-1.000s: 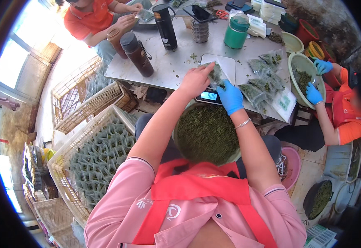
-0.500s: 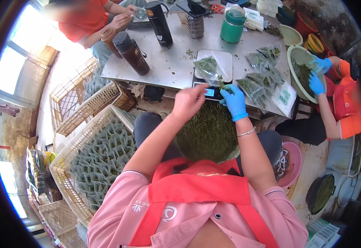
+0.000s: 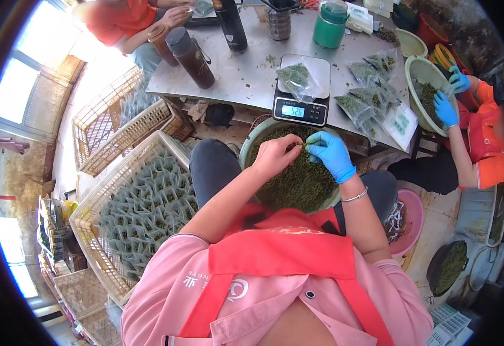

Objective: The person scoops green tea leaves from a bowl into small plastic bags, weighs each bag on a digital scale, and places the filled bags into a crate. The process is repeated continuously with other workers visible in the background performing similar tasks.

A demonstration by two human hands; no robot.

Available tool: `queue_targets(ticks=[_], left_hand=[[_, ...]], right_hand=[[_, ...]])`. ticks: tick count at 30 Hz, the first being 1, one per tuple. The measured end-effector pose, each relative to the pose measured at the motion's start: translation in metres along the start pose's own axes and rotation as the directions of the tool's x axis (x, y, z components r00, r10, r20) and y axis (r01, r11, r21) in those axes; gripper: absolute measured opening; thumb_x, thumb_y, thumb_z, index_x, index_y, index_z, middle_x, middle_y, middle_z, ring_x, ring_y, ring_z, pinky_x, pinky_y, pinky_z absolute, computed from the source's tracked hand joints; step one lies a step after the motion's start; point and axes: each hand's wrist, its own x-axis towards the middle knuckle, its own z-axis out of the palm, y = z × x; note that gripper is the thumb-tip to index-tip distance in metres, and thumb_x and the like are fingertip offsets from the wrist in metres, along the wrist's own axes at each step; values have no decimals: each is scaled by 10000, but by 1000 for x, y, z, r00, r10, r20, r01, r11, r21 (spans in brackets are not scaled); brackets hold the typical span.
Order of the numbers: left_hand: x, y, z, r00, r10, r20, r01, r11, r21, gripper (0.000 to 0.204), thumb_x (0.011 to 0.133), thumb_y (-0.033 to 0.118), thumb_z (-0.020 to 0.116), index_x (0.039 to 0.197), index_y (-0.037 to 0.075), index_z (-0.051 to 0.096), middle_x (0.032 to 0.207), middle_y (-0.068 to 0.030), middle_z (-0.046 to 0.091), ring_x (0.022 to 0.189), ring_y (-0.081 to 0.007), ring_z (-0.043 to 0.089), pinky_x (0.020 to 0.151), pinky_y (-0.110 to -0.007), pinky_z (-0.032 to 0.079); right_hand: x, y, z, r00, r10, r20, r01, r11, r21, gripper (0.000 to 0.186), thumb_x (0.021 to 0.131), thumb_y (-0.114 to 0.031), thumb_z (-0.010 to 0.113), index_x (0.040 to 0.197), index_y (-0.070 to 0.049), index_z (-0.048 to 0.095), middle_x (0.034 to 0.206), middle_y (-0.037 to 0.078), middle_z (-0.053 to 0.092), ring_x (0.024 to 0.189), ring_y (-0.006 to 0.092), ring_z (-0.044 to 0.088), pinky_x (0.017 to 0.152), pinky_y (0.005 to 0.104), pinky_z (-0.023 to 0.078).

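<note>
My bare left hand and my blue-gloved right hand meet above a round green basin of dried green herb. Both are closed in a pinch, with a tiny green plant bit between the fingertips; its exact shape is too small to tell. Just beyond them, at the table's near edge, stands a digital scale with a lit display. On its plate lies a clear plastic bag partly filled with green herb.
Filled bags and a white packet stack lie right of the scale. Bottles and a green jar stand on the metal table. A crate of bags is at left. A gloved co-worker handles another basin.
Both hands have drawn back from the scale's front edge to over the basin, now fingertip to fingertip. The view has shifted slightly. The scale's display is now uncovered.
</note>
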Motion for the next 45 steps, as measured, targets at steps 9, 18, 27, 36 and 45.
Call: queue_targets(ticks=[9,18,27,36,45], left_hand=[[-3,-19,11,977,-214,-5,195,902,-384,138,784,123,613,861,10,618,672,-11,608,568,-52,532,487,-203,414],[-16,-36,-1,978,-187,-89,181,981,-76,184,732,240,650,854,103,649,666,-46,624,595,-174,593,598,-305,465],[-2,-36,-27,984,28,-176,-3,990,141,241,793,268,646,995,138,630,863,-54,674,675,-251,634,625,-355,505],[48,-52,-51,806,324,-496,-62,879,473,393,767,255,658,1125,120,569,898,-76,682,837,-255,651,742,-343,505],[49,-74,-36,907,-53,-418,232,891,391,502,722,287,672,1172,150,499,826,-127,648,737,-319,631,616,-437,477]], right_hand=[[-1,17,7,997,73,-40,-48,894,445,141,824,-82,632,956,-43,605,793,38,635,636,121,602,574,239,496],[1,50,-15,986,49,-159,-20,984,179,117,842,-95,607,940,-32,607,793,64,632,657,133,615,576,264,515],[51,3,-4,629,-769,-112,446,475,-759,308,843,-150,591,1138,-61,579,1159,132,581,902,289,624,783,333,500],[120,-40,15,804,-566,184,299,117,-947,192,830,-193,526,995,-131,603,1048,98,583,726,320,622,611,425,510],[112,-28,78,896,-330,297,366,170,-915,162,821,-181,500,902,-119,626,934,120,612,729,304,625,589,412,499]])
